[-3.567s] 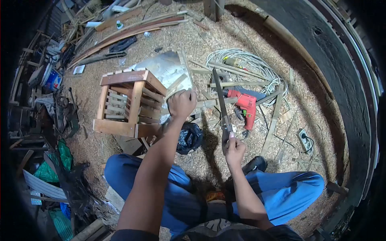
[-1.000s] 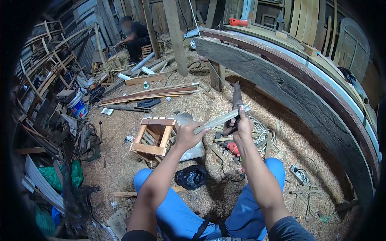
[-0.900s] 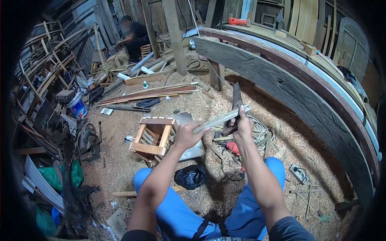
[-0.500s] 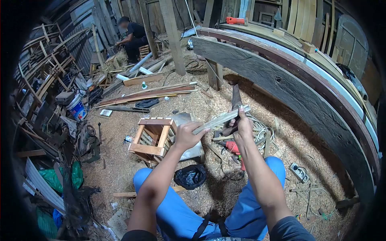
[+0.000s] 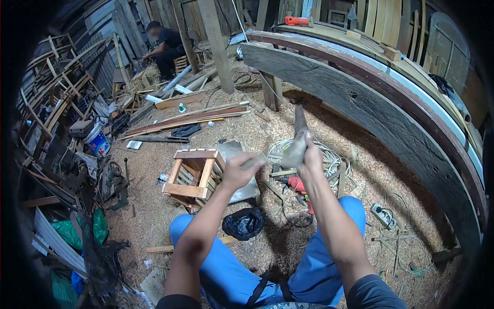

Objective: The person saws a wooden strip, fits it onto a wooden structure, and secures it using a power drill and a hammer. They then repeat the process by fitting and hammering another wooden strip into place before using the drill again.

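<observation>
My left hand point(image 5: 239, 171) is closed around a pale wooden strip point(image 5: 256, 161), whose near end shows past the fingers. To its right, my right hand point(image 5: 312, 157) grips a flat tapering tool point(image 5: 300, 123), dark and narrow at its far end and broader, greyish and blurred by the hand. A gap separates the strip from the tool. Below the hands, a red power drill point(image 5: 296, 184) lies beside a coil of pale cable point(image 5: 334, 164). A slatted wooden stool frame point(image 5: 191, 191) stands left of my left hand, next to a grey board point(image 5: 242, 194).
A black plastic bag point(image 5: 243, 224) lies open between my knees. On the right are a long thick plank point(image 5: 355, 98) and a power strip point(image 5: 383, 216). Wood lengths point(image 5: 190, 121) lie ahead on shavings. A person point(image 5: 167, 49) sits at the far left.
The wooden strip, which spanned both hands, now shows only as a short end in my left hand. The tool's broad part has come into view by my right hand, and the view has shifted slightly.
</observation>
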`<state>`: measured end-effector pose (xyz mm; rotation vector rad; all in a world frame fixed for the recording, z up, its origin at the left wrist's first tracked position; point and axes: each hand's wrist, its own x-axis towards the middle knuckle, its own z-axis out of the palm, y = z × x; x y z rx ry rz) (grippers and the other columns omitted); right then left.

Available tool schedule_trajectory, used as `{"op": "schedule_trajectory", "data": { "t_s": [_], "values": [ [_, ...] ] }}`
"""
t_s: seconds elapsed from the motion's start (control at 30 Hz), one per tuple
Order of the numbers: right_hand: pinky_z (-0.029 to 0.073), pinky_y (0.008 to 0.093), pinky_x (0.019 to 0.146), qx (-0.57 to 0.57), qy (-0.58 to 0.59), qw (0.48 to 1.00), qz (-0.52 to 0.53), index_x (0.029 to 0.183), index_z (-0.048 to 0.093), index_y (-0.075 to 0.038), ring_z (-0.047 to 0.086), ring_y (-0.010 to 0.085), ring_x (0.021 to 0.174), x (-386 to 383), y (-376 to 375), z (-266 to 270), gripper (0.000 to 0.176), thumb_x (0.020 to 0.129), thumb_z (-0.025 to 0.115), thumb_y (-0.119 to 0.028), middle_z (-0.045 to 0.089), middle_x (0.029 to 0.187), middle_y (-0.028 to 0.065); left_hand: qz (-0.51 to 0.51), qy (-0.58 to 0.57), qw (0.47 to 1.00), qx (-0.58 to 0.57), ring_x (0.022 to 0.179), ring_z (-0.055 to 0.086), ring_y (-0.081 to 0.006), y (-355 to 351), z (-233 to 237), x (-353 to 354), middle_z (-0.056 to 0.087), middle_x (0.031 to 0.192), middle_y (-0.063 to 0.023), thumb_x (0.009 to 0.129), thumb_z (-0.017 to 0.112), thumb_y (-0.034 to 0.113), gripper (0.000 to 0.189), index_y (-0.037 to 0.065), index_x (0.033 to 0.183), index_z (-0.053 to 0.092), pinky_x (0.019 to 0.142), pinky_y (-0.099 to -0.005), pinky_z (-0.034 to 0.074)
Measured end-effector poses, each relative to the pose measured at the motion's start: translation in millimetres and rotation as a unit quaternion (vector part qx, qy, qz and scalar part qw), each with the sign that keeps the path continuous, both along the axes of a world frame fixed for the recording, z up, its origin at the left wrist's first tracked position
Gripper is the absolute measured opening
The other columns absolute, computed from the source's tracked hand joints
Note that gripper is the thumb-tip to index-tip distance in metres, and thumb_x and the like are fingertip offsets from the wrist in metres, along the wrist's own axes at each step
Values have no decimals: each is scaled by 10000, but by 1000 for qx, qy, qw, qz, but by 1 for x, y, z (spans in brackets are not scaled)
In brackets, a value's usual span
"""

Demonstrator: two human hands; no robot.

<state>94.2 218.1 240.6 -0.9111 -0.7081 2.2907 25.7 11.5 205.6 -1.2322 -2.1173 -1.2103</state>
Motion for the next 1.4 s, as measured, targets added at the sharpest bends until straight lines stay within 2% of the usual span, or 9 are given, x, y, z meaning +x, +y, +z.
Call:
{"op": "schedule_trajectory", "data": {
  "t_s": [0.03,0.1,0.2,0.43,0.87,1.13,1.23,1.3,1.4],
  "values": [
    [529,378,586,-25,193,971,140,1080,596,45,631,214,695,-8,35,-57,322,1055,604,-276,662,891,131,-38,-29,998,28,821,758,-282,3,10,9,767,912,-175,788,883,189,306,-39,955,765,751,-352,578],
    [553,399,626,-36,97,994,45,1121,606,63,668,253,750,-15,29,-63,354,1048,617,-283,668,883,137,-77,-55,994,53,814,756,-277,9,15,13,766,905,-172,790,881,173,298,-42,959,762,747,-349,575],
    [559,379,660,11,30,999,12,1157,617,63,691,250,806,-21,18,-57,362,1044,624,-281,695,911,145,-46,-42,998,31,830,755,-278,3,10,4,765,932,-178,775,895,172,325,-45,977,762,756,-347,576],
    [569,386,734,44,53,997,21,1179,617,58,701,242,826,-14,7,-37,370,1019,670,-272,732,1002,172,-35,-53,998,10,878,760,-290,-2,7,-4,768,960,-187,777,897,213,360,-37,1002,768,797,-360,579],
    [563,362,702,56,47,997,0,1135,627,18,696,217,799,-12,14,-39,319,1015,677,-273,747,995,166,-45,-105,993,-32,938,747,-293,0,1,-8,763,994,-185,832,855,277,366,-14,1035,767,851,-374,562],
    [527,327,685,73,59,993,-68,1075,645,36,651,176,772,-12,20,-47,185,971,609,-112,753,969,143,-82,-138,985,-66,1023,711,-309,2,6,-9,746,1074,-195,844,836,249,399,-17,1128,749,929,-394,532],
    [513,303,701,114,38,991,-62,1042,653,37,648,163,785,-12,22,-53,173,970,619,-117,754,974,125,-95,-136,984,-64,966,718,-263,3,-2,-16,753,1052,-166,888,805,240,391,-16,1175,735,903,-375,540],
    [504,294,706,130,41,989,-57,1030,657,32,643,157,781,-13,20,-56,158,974,622,-113,750,963,112,-95,-309,942,-90,918,719,-204,2,-8,-20,751,1054,-141,966,728,228,394,-37,1254,679,830,-336,556],
    [489,282,713,140,49,987,-57,1010,666,17,631,143,775,-11,13,-50,131,983,631,-106,741,938,85,-175,-385,906,9,877,706,-155,7,-22,-32,741,1063,-122,1037,633,228,414,-49,1342,595,760,-306,561]
  ]
}}
